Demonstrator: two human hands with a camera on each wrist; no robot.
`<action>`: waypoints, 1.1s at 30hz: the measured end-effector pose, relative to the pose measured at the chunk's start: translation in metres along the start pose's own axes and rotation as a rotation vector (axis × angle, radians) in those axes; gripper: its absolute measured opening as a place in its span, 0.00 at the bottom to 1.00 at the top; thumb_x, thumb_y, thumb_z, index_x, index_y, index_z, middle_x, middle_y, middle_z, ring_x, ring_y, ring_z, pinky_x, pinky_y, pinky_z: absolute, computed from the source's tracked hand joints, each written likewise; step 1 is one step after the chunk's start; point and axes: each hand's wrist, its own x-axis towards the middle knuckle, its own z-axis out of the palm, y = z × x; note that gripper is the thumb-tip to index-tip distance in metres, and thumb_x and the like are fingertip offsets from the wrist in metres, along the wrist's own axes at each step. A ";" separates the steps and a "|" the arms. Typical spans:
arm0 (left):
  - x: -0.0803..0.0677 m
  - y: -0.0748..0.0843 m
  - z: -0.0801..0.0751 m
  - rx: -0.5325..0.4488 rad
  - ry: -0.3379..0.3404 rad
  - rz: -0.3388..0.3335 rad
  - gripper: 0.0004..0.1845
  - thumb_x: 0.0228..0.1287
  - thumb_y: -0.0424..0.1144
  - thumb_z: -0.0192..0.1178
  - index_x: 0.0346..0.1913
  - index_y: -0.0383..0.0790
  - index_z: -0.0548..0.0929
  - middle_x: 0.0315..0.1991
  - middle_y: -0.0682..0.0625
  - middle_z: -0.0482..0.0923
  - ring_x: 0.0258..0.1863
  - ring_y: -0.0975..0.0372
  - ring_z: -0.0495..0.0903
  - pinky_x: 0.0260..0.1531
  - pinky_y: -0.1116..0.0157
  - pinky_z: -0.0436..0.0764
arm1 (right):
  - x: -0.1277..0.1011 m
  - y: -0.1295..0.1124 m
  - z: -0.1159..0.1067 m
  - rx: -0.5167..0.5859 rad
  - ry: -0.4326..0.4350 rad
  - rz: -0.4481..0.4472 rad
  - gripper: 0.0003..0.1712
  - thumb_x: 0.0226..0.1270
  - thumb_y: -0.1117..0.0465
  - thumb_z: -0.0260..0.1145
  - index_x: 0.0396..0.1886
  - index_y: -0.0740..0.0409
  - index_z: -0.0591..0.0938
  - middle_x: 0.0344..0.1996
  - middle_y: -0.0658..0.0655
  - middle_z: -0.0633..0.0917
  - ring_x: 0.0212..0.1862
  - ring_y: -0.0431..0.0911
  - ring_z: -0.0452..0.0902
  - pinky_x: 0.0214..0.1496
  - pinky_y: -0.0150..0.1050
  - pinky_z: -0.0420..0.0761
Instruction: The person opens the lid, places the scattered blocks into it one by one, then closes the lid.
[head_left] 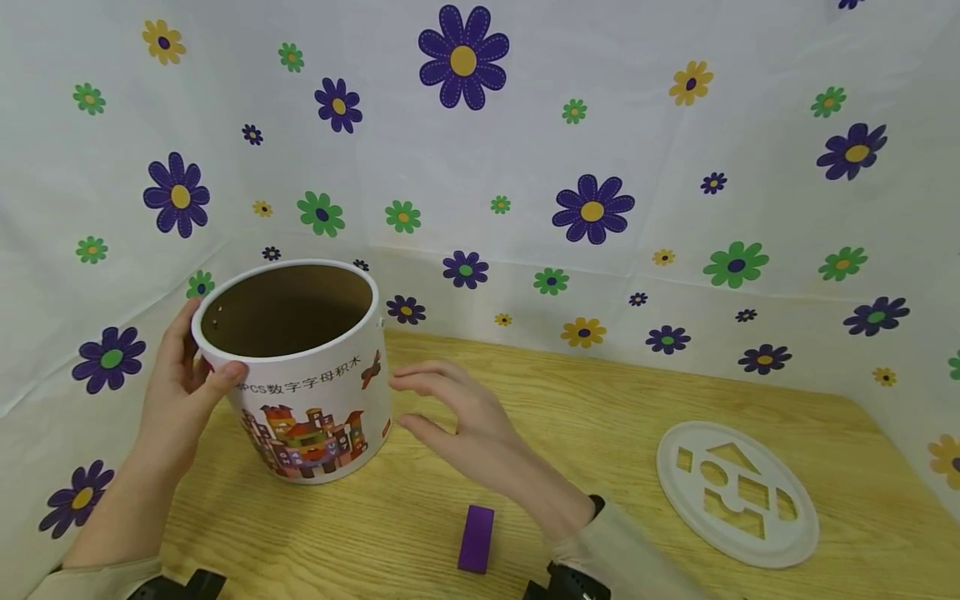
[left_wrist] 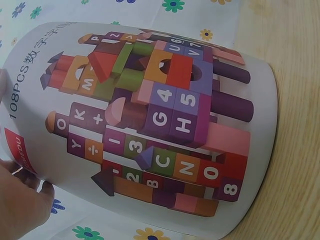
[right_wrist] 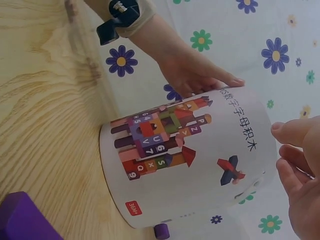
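From my distant seat I see the white printed block bucket standing on the wood-grain table, so I place everything by it. The left hand pinches the bucket's rim area on its left side, thumb on the printed front and fingers round the outer wall. The right hand is just beside the bucket's right wall, thumb and fingers parted and lightly bent; I cannot tell whether a fingertip touches. For steady handling, I would set the right palm flat against that wall, opposite the left grip and a little lower, so both sides share the load; a one-sided pull at the rim would likely tip or twist the bucket. I would also mind the purple rectangular block, lying near the bucket on the wearer's side, where a sleeve could brush it. The bucket's mouth is uncovered and its brown inner wall looks bare, but its floor is hidden, so I cannot tell what sits at the bottom. The white shape-sorter lid lies well to the bucket's right, its cutouts showing table, and a purple cylinder peeks out past the bucket in the right wrist view.
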 end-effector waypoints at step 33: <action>-0.003 0.004 0.002 0.043 0.010 -0.009 0.40 0.67 0.31 0.56 0.76 0.52 0.48 0.75 0.51 0.47 0.74 0.58 0.43 0.62 0.77 0.56 | -0.099 0.040 -0.041 -0.205 -0.091 -0.083 0.18 0.61 0.63 0.69 0.51 0.46 0.81 0.52 0.43 0.79 0.54 0.41 0.73 0.53 0.40 0.78</action>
